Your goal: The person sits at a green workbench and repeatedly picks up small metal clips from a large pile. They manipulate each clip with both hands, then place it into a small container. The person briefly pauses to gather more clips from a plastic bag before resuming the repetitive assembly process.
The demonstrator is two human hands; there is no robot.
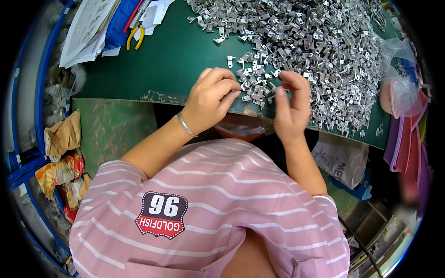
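Fingers of the left hand (207,98) are curled in, thumb and forefinger drawn together at the tips; from my end of the feed I can't tell whether they pinch anything. Across from it, the right hand (293,109) has its forefinger bent over its thumb with a gap between them, and I can't make out whether a part rests against those tips either.

Between the two sits a loose batch of small metal brackets (258,73), scattered near the front edge of the table; my reading is that it lies there so both hands can reach it without stretching. One bracket (231,61) lies just apart, beyond the left knuckles. Below the edge, I see part of an orange-red bowl (245,136) between the forearms, perhaps set there to be close under the hands.

Further out, the big heap (338,60) of similar pieces spreads over the right side of the green table (157,69), probably kept there to leave bare room on the left. Far left, yellow-handled pliers (130,41) lie by a blue tray (118,28) and papers (83,32), well apart from the metal, likely to stay clear of it.
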